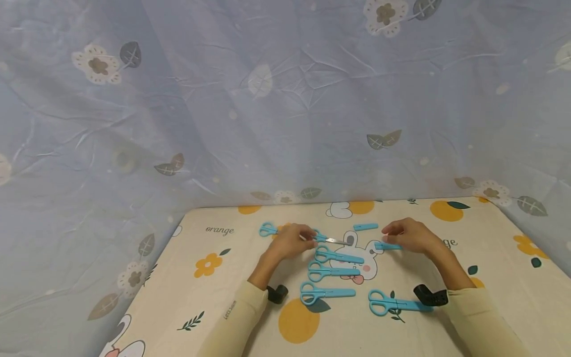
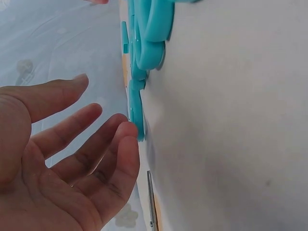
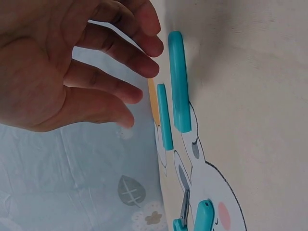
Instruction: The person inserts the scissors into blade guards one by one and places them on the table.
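Pale blue floral cloth (image 1: 285, 99) hangs behind the work area, and I note a cream table cover (image 1: 250, 307) printed with oranges, leaves and a rabbit. On it I count several blue scissors: three capped pairs stacked in a column at centre (image 1: 337, 256), (image 1: 332, 271), (image 1: 325, 292), a fourth capped pair nearer the right forearm (image 1: 398, 303), and one handle end lying beyond the left hand (image 1: 267, 229). An uncapped pair with a bare metal blade (image 1: 331, 240) lies just beside the left hand (image 1: 292, 241), its handle partly hidden by the fingers. Two loose blue caps sit by the right hand (image 1: 408, 235): the far cap (image 1: 366, 227) lies apart from it, the near cap (image 1: 387, 246) just under its fingertips. Black wrist-camera mounts (image 1: 276, 293) show on both cream sleeves. From the left wrist view, the left hand is relaxed with fingers (image 2: 91, 154) loosely extended and holding nothing, close to a blue scissor handle (image 2: 137, 115). From the right wrist view, the right hand's fingers (image 3: 120, 62) are loosely curved above the near cap (image 3: 179, 82), gripping nothing; I cannot tell whether a fingertip touches it.
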Tool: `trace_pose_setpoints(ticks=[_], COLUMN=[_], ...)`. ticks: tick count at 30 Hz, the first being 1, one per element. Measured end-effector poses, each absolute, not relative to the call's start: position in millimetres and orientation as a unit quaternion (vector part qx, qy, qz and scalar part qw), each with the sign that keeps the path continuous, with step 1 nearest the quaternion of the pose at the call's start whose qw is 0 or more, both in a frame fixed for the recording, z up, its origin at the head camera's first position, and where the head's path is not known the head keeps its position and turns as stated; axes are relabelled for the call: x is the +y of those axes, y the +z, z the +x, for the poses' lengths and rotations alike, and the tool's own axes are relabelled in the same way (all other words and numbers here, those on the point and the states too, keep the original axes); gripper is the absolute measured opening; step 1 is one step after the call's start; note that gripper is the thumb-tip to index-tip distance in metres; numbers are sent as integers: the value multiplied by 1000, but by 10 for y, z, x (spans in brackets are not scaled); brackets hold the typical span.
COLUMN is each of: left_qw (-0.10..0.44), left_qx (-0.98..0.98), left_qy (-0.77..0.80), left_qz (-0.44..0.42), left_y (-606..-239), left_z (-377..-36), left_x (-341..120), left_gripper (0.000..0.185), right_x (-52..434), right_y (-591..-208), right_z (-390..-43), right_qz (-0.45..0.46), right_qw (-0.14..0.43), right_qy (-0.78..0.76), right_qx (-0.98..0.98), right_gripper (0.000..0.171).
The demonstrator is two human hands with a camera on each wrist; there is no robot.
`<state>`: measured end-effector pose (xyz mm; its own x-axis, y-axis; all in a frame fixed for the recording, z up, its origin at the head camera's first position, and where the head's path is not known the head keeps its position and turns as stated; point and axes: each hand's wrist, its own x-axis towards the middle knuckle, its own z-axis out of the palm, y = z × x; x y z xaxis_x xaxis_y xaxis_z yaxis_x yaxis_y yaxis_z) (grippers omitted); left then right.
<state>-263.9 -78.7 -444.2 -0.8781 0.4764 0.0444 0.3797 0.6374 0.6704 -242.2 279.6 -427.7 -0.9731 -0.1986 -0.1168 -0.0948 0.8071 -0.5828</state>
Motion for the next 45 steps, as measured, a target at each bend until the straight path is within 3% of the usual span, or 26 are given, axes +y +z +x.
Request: trace_pose_setpoints(ticks=[11,23,34,45], left_qw=[74,80,85,94], left_qx=[900,908,920,916], left_qy=[367,347,305,302], left_qz=[223,223,231,249], left_y=[-4450,-4426,-4452,-4471], left_z=[-2707,-2740,-2820,-2938], left_x=[-812,-817,-789,-695], left_gripper=[38,58,74,76], right_x=[2860,2916,2921,2934], right_y=[-4317,-4354,-4437,-4490], right_z=[-2458,-2473,-2454,-2461], right_qz=[-94,-155,-155,-157], right_qw=[98,93,55,15], right_qy=[-307,-310,-285,-290], right_qx=[942,933,944,944], right_gripper=[47,61,63,67])
